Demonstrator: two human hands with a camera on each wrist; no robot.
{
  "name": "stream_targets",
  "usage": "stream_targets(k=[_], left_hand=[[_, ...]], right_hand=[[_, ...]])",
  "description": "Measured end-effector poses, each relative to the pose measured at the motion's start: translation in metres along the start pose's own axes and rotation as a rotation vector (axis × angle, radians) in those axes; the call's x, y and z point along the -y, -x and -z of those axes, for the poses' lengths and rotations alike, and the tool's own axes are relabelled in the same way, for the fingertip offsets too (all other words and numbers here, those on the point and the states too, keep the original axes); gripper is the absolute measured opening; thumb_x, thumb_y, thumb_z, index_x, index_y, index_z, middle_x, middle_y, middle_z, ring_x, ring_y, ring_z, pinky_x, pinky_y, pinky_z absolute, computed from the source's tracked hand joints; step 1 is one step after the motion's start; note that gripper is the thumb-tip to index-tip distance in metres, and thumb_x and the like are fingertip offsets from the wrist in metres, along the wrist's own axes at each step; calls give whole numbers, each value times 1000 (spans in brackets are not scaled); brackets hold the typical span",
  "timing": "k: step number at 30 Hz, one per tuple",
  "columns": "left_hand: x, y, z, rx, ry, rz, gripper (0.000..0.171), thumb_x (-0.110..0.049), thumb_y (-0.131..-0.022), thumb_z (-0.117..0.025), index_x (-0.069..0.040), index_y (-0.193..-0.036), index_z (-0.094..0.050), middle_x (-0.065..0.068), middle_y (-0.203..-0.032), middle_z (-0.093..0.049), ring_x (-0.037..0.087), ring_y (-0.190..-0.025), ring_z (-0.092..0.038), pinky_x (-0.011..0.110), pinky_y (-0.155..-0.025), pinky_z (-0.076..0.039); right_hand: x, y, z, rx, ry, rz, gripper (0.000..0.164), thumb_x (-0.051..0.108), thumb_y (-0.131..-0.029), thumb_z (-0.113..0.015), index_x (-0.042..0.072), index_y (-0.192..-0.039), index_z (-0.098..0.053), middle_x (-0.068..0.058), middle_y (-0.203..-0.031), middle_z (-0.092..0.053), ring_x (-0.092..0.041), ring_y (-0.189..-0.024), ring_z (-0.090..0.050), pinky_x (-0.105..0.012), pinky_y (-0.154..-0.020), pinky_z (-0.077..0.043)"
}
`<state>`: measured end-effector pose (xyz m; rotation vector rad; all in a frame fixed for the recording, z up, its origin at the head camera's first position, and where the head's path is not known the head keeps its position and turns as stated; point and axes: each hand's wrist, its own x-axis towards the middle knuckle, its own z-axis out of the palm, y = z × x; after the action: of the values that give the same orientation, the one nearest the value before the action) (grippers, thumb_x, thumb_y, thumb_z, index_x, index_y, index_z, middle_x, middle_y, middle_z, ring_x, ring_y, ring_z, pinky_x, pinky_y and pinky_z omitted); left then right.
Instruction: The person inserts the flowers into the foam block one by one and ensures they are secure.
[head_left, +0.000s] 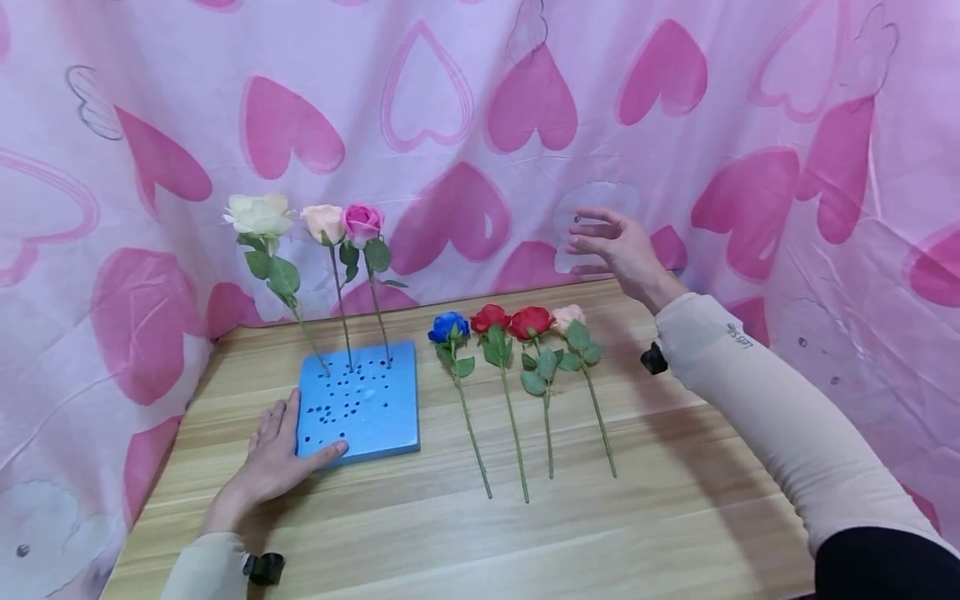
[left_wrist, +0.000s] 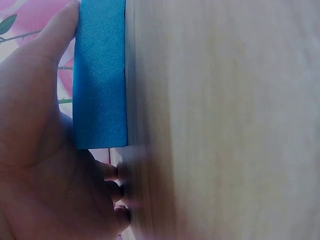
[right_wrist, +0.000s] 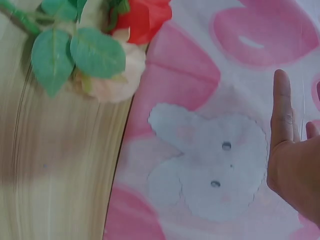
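Note:
My left hand (head_left: 273, 458) rests at the near left corner of a blue foam block (head_left: 375, 421) dotted with holes. Its thumb lies over the block's top, and the fingers stretch along its left side. From the block's back rise a white rose (head_left: 258, 217), a pale peach rose (head_left: 324, 223) and a pink rose (head_left: 363, 222). Raised over the table's back edge, my right hand (head_left: 618, 250) has its fingers spread and nothing in them. Below it lie a blue rose (head_left: 450, 327), two red roses (head_left: 531, 322) and a light pink rose (head_left: 567, 318).
A wooden table (head_left: 420, 542) carries the block and the loose roses, whose stems point toward me. Behind and at both sides hangs a pink curtain (head_left: 360, 50) with hearts. Right by the table's back edge, the right wrist view shows the curtain's white bunny print (right_wrist: 225, 165).

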<state>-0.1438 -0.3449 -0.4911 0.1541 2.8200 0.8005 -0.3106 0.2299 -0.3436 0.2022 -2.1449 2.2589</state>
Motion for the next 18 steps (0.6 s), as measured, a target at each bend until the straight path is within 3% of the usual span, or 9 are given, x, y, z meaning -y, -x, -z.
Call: stream_targets(k=[10, 18], left_hand=[[0, 0, -1, 5, 4, 1, 135, -67, -97, -74, 1, -175, 13, 46, -176, 7, 73, -159, 8, 89, -123, 2], [1, -2, -1, 5, -1, -2, 135, -67, -97, -73, 1, -175, 13, 46, -176, 8, 72, -159, 9, 89, -122, 3]], right_hand=[[-2, 19, 24, -64, 12, -55, 65, 7, -101, -83, 12, -161, -58, -12, -135, -76, -28, -107, -83, -48, -84, -70], [-23, 48, 34, -26, 100, -154, 70, 13, -105, -80, 15, -168, -49, -20, -157, -62, -22, -114, -81, -51, -94, -67]])
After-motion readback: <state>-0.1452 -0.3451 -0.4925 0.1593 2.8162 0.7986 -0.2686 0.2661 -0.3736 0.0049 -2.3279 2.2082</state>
